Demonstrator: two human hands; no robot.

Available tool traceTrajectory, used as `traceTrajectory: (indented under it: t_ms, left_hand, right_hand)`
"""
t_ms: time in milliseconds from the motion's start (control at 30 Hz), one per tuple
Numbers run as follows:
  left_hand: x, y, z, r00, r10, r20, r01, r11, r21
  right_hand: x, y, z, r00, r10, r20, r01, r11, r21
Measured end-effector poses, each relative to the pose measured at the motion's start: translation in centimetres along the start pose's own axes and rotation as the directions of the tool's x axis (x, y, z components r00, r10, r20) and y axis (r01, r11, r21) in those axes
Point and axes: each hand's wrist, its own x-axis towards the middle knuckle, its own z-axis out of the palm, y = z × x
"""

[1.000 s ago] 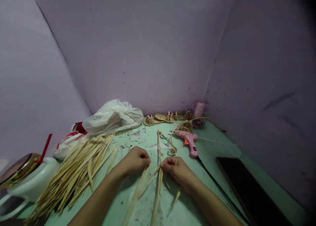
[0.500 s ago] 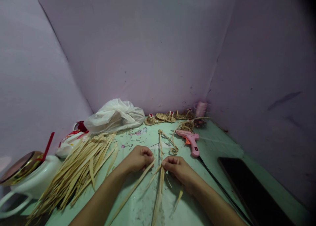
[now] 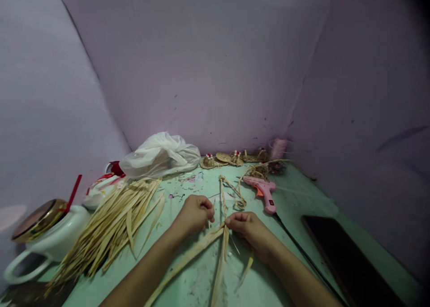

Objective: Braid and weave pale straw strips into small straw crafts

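Note:
A straw braid (image 3: 224, 199) lies along the middle of the table, twisted at its far part, with loose flat strips (image 3: 219, 271) fanning toward me. My right hand (image 3: 247, 231) pinches the braid where the strips part. Just left of it, my left hand (image 3: 198, 213) is closed, thumb against fingers, and a thin strip shows at its fingertips. One wide strip (image 3: 191, 255) runs from the right fingertips down to the lower left, beneath my left hand. A short loose piece (image 3: 247, 266) hangs below my right hand.
At left lie a bundle of dry strips (image 3: 117, 226), a white pot (image 3: 63, 235) and a plastic bag (image 3: 163, 157). Small woven hats (image 3: 210, 162) line the back wall. A pink glue gun (image 3: 264, 188), its black cord (image 3: 295, 240) and a dark phone (image 3: 346, 257) are at right.
A wide strip now crosses from the braid to the lower left. My left hand has let go of the long strip that ran from its fingertips. The whole view has shifted slightly.

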Motion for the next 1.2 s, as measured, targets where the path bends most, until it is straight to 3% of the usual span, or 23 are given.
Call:
traceTrajectory:
  t_ms: [100,267,367,500,600,700,800,900,1033,1200]
  left_hand:
    - [0.2,0.1,-1.2,1.000,-0.006,0.010,0.006,0.999,-0.052]
    - [0.1,0.0,-1.9,0.997,0.040,0.058,-0.040,0.999,-0.001]
    - [-0.5,0.3,-2.5,0.986,-0.001,0.164,-0.014,0.996,0.090]
    - [-1.8,0.6,-3.5,0.891,-0.153,0.426,0.048,0.968,0.248]
    - [-2.2,0.4,-3.2,0.847,-0.144,0.512,0.041,0.977,0.207]
    - [-1.9,0.1,-2.7,0.861,-0.148,0.486,0.096,0.987,0.130]
    - [-1.4,-0.1,-2.8,0.915,-0.191,0.356,0.168,0.981,0.096]
    - [-0.9,-0.3,-2.7,0.960,-0.155,0.232,0.172,0.984,-0.053]
    - [-0.5,-0.9,-0.3,0.977,-0.107,0.184,0.150,0.960,-0.236]
    - [-0.5,-1.1,2.9,0.989,-0.117,0.091,0.137,0.959,-0.248]
  right_hand:
    - [-0.1,-0.1,-0.1,1.000,0.020,0.014,-0.020,1.000,0.015]
    - [-0.2,-0.2,-0.1,1.000,0.017,0.021,-0.018,0.999,0.036]
    - [-0.1,-0.2,-0.2,0.999,0.018,0.029,-0.019,0.998,0.066]
    - [-0.3,-0.2,-0.1,0.999,0.008,0.050,-0.014,0.994,0.106]
    - [-0.4,-0.3,-0.1,0.999,0.000,0.053,-0.007,0.993,0.122]
    - [-0.5,-0.4,0.0,0.999,0.000,0.040,-0.005,0.992,0.127]
    - [-0.4,-0.3,-0.1,0.998,-0.001,0.059,-0.006,0.992,0.125]
    - [-0.5,-0.4,-0.3,0.996,-0.002,0.088,-0.009,0.993,0.122]
    - [-0.6,-0.6,-0.2,0.997,-0.004,0.082,-0.008,0.988,0.155]
    - [-0.5,-0.5,0.0,0.999,0.005,0.036,-0.010,0.991,0.136]
